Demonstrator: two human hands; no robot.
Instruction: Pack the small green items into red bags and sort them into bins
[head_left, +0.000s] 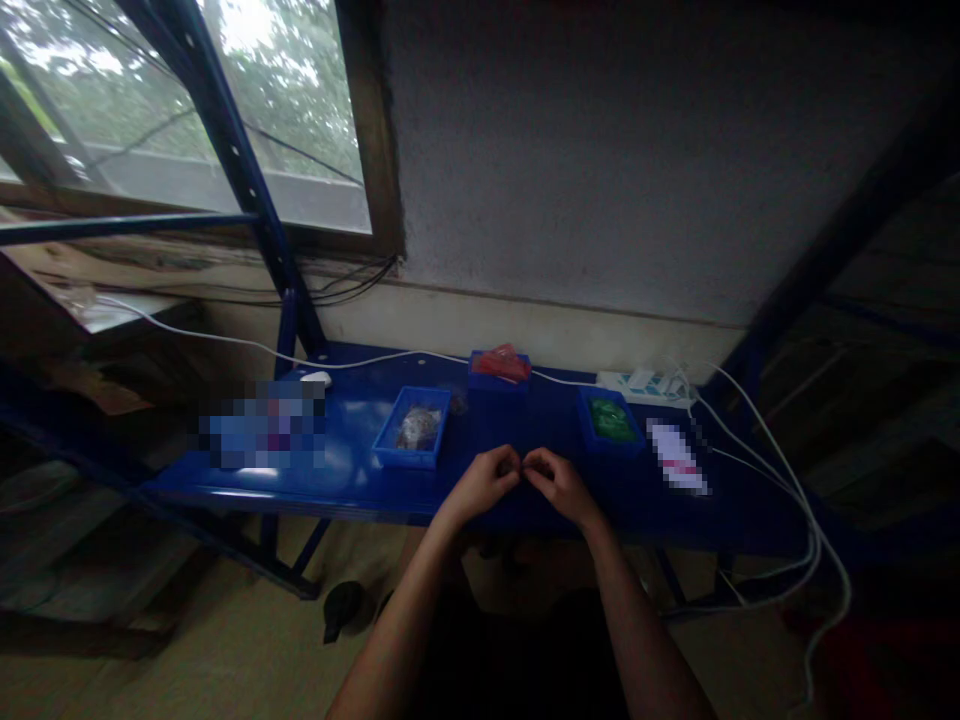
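Observation:
My left hand [489, 482] and my right hand [556, 482] meet fingertip to fingertip above the front of the blue table [352, 420]. Both are closed in a pinch, and whatever they hold is too small and dark to make out. Left of them stands a blue tray [385, 446] with small clear or silvery pieces [418, 427] in it. Behind them a blue box [480, 380] holds red plastic bags [502, 362]. On the right, another blue tray [589, 425] contains green packets [611, 419].
A white power strip [645, 388] with plugs and cables lies at the back right. White cords [814, 520] hang over the right end. Blurred-out items [262, 425] lie at the left, and a pale one [675, 455] at the right. Blue metal posts [255, 190] frame the table.

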